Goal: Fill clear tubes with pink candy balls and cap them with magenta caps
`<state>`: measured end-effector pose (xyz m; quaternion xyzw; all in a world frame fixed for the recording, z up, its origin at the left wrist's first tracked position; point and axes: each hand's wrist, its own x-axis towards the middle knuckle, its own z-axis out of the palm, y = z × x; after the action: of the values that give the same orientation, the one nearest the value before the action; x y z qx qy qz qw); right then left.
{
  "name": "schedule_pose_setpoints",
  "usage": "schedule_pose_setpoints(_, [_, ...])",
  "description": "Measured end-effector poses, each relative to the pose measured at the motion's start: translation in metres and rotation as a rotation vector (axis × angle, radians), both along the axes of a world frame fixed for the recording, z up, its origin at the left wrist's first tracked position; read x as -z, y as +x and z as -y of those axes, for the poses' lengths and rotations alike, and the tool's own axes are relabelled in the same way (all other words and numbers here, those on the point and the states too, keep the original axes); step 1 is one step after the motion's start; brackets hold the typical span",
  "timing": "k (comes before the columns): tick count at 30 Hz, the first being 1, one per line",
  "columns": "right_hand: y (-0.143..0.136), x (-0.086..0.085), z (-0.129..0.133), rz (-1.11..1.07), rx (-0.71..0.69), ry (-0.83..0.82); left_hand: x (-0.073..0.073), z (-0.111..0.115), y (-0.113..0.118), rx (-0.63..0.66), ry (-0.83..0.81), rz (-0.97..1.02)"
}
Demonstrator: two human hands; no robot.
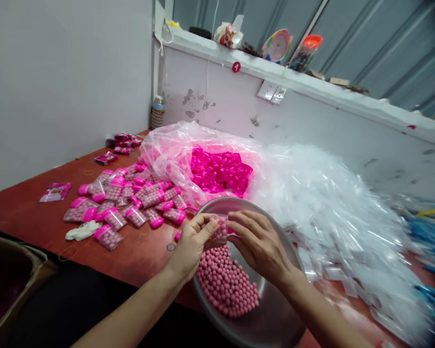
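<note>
My left hand (190, 246) pinches a small clear container (220, 228) of pink balls above a metal bowl (279, 309). My right hand (259, 241) is at the container's right end, fingers stretched out and a little apart, with the tips at or touching its edge. No object shows clearly in that hand. Loose pink balls (228, 285) lie in the bowl beneath both hands. To the left, several filled containers with pink caps (115, 220) lie in a heap on the red table (145, 251).
Behind the bowl, a plastic bag (170, 145) holds many bright pink caps (219, 171). A large pile of clear empty containers (333, 208) spreads to the right. Printed packets (56, 192) lie at the left, above an open cardboard box (18, 270). A cluttered shelf (203, 48) runs along the wall.
</note>
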<state>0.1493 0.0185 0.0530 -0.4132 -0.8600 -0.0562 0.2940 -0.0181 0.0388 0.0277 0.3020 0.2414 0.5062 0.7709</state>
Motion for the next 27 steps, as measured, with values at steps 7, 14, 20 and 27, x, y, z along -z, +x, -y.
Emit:
schedule_pose_setpoints(7, [0.014,0.005,0.027,0.168,-0.016,-0.14,0.007,0.017,-0.002,0.167,0.124,-0.174])
schedule_pose_setpoints(14, [0.028,0.001,0.051,-0.344,0.124,-0.36,0.006,0.031,-0.001,0.032,0.598,-0.693])
schedule_pose_setpoints(20, [0.015,-0.001,0.057,-0.223,-0.021,-0.274,0.009,0.041,0.005,-0.041,0.853,-0.817])
schedule_pose_setpoints(27, [0.01,0.019,0.068,-0.071,0.042,-0.189,0.024,0.046,0.005,-0.059,1.022,-0.907])
